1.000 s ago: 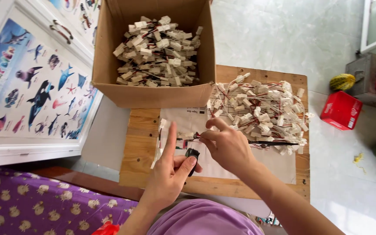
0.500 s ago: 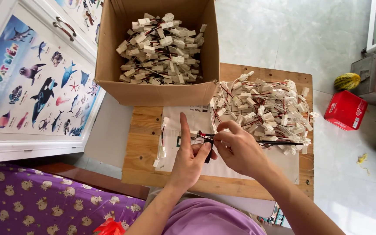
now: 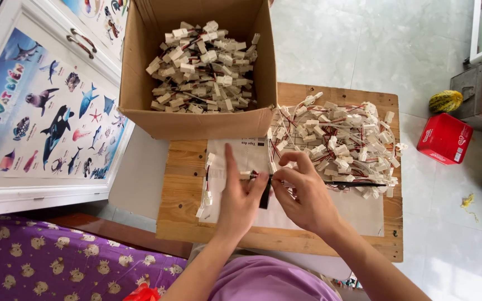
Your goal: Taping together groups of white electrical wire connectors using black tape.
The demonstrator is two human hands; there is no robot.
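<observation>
At nine o'clock, leaning by the white cupboard: sea-animal poster [image 3: 46,111]. At eleven, open cardboard box [image 3: 196,72] heaped with white plugs on wires. On the wooden table [image 3: 285,239], near six: left hand [image 3: 240,195], fingers mostly straight, thumb pinched onto a small wired plug [image 3: 250,176] with a black piece hanging below it. Just right, touching it: right hand [image 3: 307,198], fingertips pinched on the same plug. Black cable [image 3: 358,183] running out flat toward three o'clock, long axis left to right, nearer the right hand. At two, loose pile of plugs [image 3: 336,142]; farther right, red box [image 3: 444,139] on the floor.
</observation>
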